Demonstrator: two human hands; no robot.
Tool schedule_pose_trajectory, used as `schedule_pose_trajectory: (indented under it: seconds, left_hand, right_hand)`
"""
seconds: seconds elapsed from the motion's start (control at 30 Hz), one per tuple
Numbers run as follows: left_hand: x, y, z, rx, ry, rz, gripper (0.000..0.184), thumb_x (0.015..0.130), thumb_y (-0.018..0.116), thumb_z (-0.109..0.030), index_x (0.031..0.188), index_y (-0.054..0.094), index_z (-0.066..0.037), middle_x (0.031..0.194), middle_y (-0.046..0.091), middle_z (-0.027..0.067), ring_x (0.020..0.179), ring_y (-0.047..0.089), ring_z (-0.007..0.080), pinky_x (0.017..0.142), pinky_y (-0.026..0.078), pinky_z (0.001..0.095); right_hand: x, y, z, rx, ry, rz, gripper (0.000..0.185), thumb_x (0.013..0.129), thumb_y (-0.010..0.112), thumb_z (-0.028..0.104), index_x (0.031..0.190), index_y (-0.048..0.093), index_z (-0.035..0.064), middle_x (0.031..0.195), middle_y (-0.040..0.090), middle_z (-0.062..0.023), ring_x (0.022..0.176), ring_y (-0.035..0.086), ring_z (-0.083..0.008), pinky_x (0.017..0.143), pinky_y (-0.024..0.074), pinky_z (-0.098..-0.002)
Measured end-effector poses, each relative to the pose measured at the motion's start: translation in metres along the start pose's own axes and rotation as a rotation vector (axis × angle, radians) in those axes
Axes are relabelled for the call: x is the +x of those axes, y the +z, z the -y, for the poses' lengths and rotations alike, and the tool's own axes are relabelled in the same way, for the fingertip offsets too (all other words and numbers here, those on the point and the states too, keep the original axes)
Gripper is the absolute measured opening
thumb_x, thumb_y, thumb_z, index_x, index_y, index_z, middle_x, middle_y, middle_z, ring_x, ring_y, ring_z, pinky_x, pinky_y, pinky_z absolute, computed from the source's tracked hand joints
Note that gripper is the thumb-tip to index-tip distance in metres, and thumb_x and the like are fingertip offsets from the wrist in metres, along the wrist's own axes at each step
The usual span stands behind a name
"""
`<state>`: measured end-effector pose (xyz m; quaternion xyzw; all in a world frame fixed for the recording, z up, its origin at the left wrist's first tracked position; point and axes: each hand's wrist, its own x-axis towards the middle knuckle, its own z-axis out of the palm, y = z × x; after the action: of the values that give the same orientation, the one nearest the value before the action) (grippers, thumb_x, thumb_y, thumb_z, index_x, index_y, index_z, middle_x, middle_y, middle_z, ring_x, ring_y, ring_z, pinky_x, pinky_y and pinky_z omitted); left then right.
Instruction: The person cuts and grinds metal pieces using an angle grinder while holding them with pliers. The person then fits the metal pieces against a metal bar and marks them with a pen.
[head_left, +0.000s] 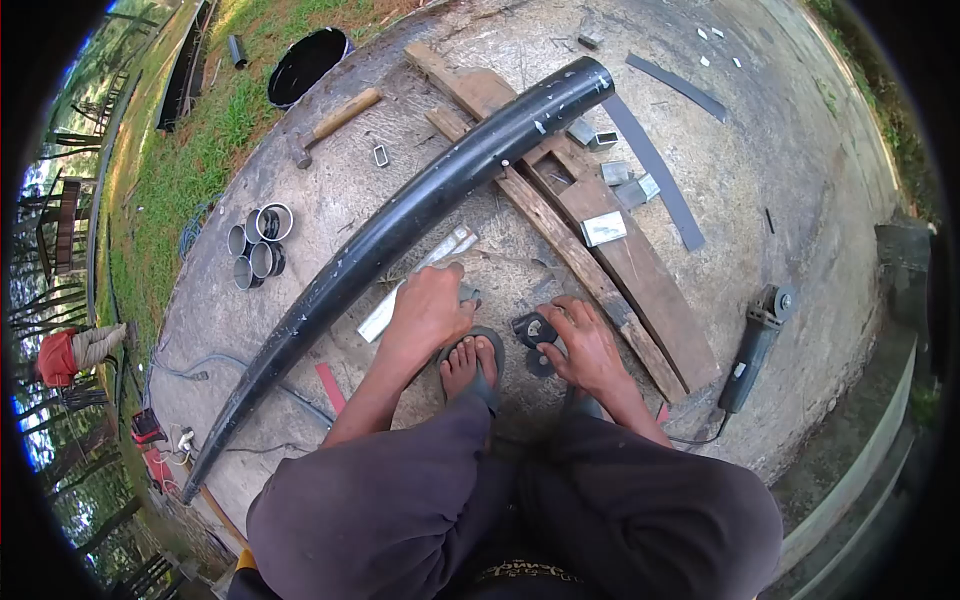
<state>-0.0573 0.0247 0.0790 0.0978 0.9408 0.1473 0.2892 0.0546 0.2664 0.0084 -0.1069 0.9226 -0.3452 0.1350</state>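
Note:
My left hand hovers above my left foot with its fingers curled; a small greyish thing shows at the fingertips, too hidden to name. My right hand is closed, thumb and fingers, on a small black object with a round face. Just below it is a dark disc, partly hidden by the thumb. A long black pipe lies diagonally in front of me, its far part resting on wooden planks. Beside my left hand lies a silvery metal bar, partly covered by the hand.
An angle grinder lies at right on the concrete. Several cut metal tube pieces sit on and by the planks. Flat grey strips lie beyond. Left are a hammer, cut pipe rings and a black bucket. A person is far left.

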Motion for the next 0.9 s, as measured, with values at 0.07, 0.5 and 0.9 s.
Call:
schedule_pose_trajectory:
  seconds: [0.07, 0.5, 0.9]
  left_hand:
    - [-0.008, -0.009, 0.003, 0.009, -0.007, 0.040, 0.060, 0.078, 0.080, -0.021, 0.133, 0.063, -0.003, 0.093, 0.072, 0.0315, 0.096, 0.071, 0.0470, 0.089, 0.056, 0.0522]
    - [-0.028, -0.022, -0.037, -0.013, 0.289, 0.023, 0.050, 0.076, 0.071, -0.002, 0.126, 0.066, -0.003, 0.117, 0.071, 0.0234, 0.111, 0.065, 0.0440, 0.098, 0.051, 0.0508]
    - [0.030, 0.010, -0.056, -0.348, 0.639, -0.230, 0.062, 0.079, 0.077, -0.001, 0.139, 0.061, -0.007, 0.128, 0.068, 0.0180, 0.108, 0.069, 0.0326, 0.097, 0.054, 0.0412]
  right_hand:
    - [-0.001, -0.005, 0.001, 0.102, -0.001, -0.074, 0.065, 0.084, 0.082, 0.021, 0.142, 0.056, 0.0124, 0.133, 0.058, -0.0171, 0.126, 0.056, -0.0395, 0.104, 0.0489, -0.0494]
    - [0.003, 0.003, 0.031, 0.566, 0.022, -0.112, 0.079, 0.088, 0.081, 0.042, 0.151, 0.048, 0.0076, 0.130, 0.062, -0.0196, 0.111, 0.069, -0.0330, 0.089, 0.0563, -0.0467]
    - [0.010, -0.034, -0.015, 0.425, 0.244, -0.744, 0.054, 0.080, 0.090, 0.022, 0.127, 0.069, 0.0040, 0.106, 0.071, -0.0141, 0.099, 0.071, -0.0277, 0.084, 0.0574, -0.0390]
